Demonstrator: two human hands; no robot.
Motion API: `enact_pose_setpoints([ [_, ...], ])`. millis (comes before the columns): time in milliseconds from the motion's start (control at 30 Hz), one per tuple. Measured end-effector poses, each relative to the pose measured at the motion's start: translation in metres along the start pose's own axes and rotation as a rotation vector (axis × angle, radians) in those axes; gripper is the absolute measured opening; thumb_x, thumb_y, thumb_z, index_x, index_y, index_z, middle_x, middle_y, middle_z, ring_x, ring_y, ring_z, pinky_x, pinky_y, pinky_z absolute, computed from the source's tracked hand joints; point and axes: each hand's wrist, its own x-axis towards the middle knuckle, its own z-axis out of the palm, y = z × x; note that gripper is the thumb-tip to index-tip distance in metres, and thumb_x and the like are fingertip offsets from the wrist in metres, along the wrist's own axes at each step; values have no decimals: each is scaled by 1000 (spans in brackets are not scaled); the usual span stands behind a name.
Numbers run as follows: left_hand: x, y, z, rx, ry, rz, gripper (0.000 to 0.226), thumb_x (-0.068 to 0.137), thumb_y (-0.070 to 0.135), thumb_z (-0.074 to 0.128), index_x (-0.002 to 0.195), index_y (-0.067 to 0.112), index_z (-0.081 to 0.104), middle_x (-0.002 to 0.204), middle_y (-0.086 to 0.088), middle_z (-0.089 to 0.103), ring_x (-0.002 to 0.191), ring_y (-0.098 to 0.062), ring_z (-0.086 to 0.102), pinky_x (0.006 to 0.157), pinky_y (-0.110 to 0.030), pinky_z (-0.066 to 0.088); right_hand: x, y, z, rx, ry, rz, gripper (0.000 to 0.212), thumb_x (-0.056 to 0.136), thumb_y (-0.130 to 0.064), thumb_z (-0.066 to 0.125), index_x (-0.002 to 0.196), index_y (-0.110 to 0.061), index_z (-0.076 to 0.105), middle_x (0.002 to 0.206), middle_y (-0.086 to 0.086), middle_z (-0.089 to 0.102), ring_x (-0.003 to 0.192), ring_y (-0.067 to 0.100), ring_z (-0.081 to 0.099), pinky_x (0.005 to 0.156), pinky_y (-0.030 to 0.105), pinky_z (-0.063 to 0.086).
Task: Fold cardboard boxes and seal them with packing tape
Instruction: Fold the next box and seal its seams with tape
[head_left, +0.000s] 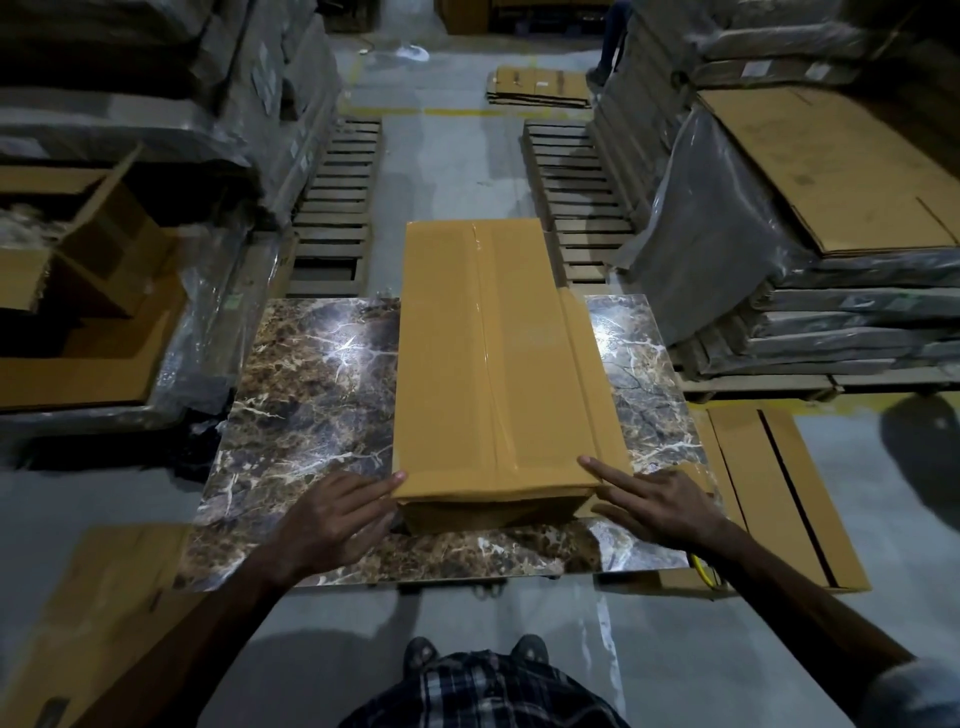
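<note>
A long tan cardboard box, taped along its top seam, lies mid-frame on a marble-patterned slab. The left hand and right hand, fingers straight, press its near corners.

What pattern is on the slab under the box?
The slab shows dark marble with white veins; head view.

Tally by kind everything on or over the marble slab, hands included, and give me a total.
cardboard box, taped along its top: 1
Hands: 2, the left hand and the right hand, each with straight fingers at a near corner of the box
Total over the marble slab: 3
</note>
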Motion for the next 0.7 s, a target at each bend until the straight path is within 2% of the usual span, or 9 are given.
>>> enact_pose_setpoints([
  [67,7,12,-4,-62,71,-107,16,82,14,76,95,6,80,130,-6,72,100,-26,73,83,-40,54,7,-10,-7,71,105,49,21,93,-39,73,97,-19,70,146,-2,61,55,12,61,42,25,45],
  [133,19,26,-3,-76,122,-184,15,84,17,75,95,7,80,121,-3,76,100,-25,73,85,-40,53,20,-19,-17,117,224,116,20,92,-36,75,86,-17,74,121,-3,75,75,14,71,53,27,52],
  [200,38,40,5,-83,108,-221,18,93,26,72,102,14,80,118,0,77,100,-22,73,86,-38,53,38,-25,-23,116,261,151,18,94,-32,76,86,-16,76,102,-4,77,84,16,70,63,28,54],
  [233,50,46,10,-103,81,-228,20,97,31,69,108,17,79,119,2,76,102,-20,72,87,-36,54,49,-28,-24,134,221,159,16,94,-33,76,89,-18,76,97,-5,75,84,16,68,64,29,53],
  [333,89,64,31,-168,-27,-187,28,104,41,59,117,24,77,123,6,75,104,-18,68,87,-32,56,82,-42,-21,226,36,193,16,94,-41,76,99,-26,78,95,-9,74,83,14,66,62,27,51],
  [433,116,74,42,-207,-70,-226,33,102,44,56,102,23,81,107,9,78,95,-14,64,74,-32,58,104,-56,-10,300,-82,203,19,95,-42,67,104,-30,77,98,-9,72,87,14,65,63,26,49],
  [500,120,70,42,-272,-87,-305,24,96,41,68,94,22,81,93,8,78,89,-12,64,66,-34,57,109,-57,-6,347,-109,214,22,96,-44,61,103,-31,76,100,-10,70,91,15,64,63,29,51],
  [567,116,63,42,-296,-89,-334,12,86,30,83,92,20,81,89,6,78,84,-13,67,66,-33,58,108,-55,-2,362,-122,211,21,95,-46,62,100,-31,76,99,-10,68,92,14,63,63,30,50],
  [700,109,59,44,-284,-71,-316,10,87,24,82,91,17,78,93,4,77,86,-15,67,70,-32,58,106,-56,3,366,-113,203,29,95,-51,55,96,-29,74,95,-8,64,86,16,61,61,31,48],
])
